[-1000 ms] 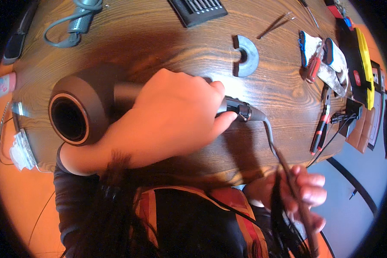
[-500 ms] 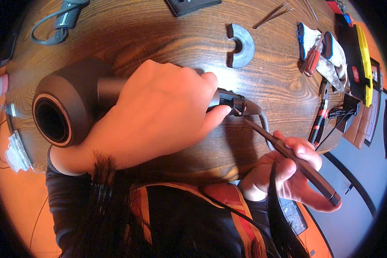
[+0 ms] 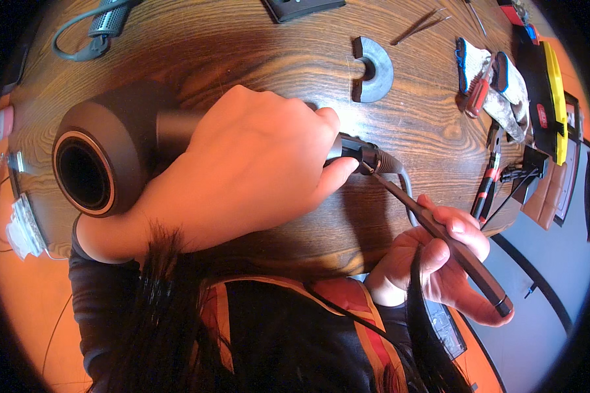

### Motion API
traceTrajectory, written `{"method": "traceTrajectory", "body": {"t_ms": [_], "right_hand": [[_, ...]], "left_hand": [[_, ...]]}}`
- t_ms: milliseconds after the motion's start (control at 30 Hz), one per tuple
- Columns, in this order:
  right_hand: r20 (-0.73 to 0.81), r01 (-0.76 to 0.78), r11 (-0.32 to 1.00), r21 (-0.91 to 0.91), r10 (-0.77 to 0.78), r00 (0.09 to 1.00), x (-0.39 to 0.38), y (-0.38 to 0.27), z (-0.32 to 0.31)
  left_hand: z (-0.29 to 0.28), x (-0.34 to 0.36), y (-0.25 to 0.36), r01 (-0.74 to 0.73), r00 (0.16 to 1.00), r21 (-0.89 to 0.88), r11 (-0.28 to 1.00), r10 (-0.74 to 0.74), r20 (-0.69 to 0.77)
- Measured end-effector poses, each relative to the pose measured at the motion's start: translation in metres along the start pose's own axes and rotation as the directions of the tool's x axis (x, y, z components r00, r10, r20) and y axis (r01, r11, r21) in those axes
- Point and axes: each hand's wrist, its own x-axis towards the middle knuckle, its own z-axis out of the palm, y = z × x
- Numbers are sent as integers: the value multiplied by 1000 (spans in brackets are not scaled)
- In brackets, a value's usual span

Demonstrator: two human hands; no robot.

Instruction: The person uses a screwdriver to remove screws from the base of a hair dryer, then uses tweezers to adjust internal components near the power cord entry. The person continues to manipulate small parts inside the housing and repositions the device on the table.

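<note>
A dark hair dryer (image 3: 119,124) lies across the left half of the table, its round mouth facing me. My left hand (image 3: 259,154) is closed around its handle, with the thumb by the handle's end. That end (image 3: 360,156) looks opened up, with dark inner parts showing and a ribbed cord sleeve (image 3: 390,164) leading to a grey cord. Between the thumb and fingers of my right hand (image 3: 439,255) is a slim dark pen-shaped screwdriver (image 3: 465,257). Its tip is at the handle's end, just under the cord sleeve; I cannot tell whether it touches.
Beyond the hands lies a grey half-ring piece (image 3: 379,71), with tweezers (image 3: 421,26) farther back. To the right are work gloves (image 3: 512,98), a red-handled screwdriver (image 3: 478,93), pliers (image 3: 486,187) and a black-and-yellow toolbox (image 3: 552,98). A grey mesh cylinder (image 3: 109,21) sits at the far left.
The screwdriver's tip has come slightly closer to the open end of the handle. The whole view has shifted a little; both grips stay the same.
</note>
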Motion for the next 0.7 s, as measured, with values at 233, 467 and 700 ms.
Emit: {"method": "traceTrajectory", "body": {"t_ms": [233, 467, 700], "right_hand": [[22, 9, 1000, 18, -9, 1000, 0, 0, 0], [43, 9, 999, 37, -10, 999, 1, 0, 0], [69, 2, 998, 60, -6, 998, 1, 0, 0]], "left_hand": [[1, 0, 0, -14, 1000, -1, 1000, 14, -20], [1, 0, -1, -23, 999, -4, 1000, 23, -27], [1, 0, -1, -24, 1000, 13, 1000, 24, -12]]}}
